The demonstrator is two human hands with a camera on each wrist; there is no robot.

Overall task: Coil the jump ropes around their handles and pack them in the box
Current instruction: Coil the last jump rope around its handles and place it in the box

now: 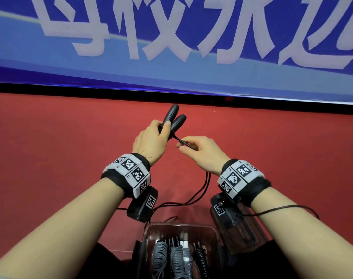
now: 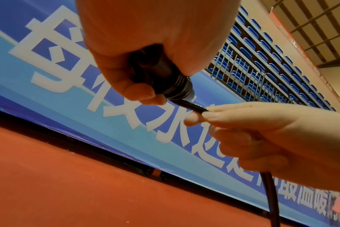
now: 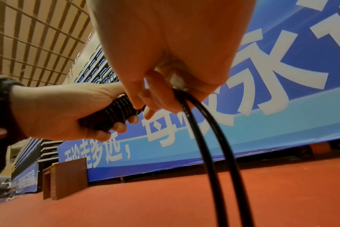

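Observation:
My left hand (image 1: 151, 138) grips two black jump rope handles (image 1: 174, 116) held together, their ends pointing away from me above the red floor. A few turns of black rope (image 3: 116, 108) lie round the handles' lower end. My right hand (image 1: 193, 147) pinches the doubled black rope (image 1: 180, 140) just beside the handles. Two strands of the rope (image 3: 213, 153) hang down from that hand and trail over the floor (image 1: 183, 202) toward me. A clear plastic box (image 1: 151, 230) stands below my forearms, with several coiled ropes (image 1: 177, 256) in grey and black lying in it.
A blue banner (image 1: 171, 47) with large white characters stands along the far edge of the red floor (image 1: 61, 148). A clear lid (image 1: 250, 234) lies to the right of the box. In the right wrist view a brown stand (image 3: 68, 178) is at the left.

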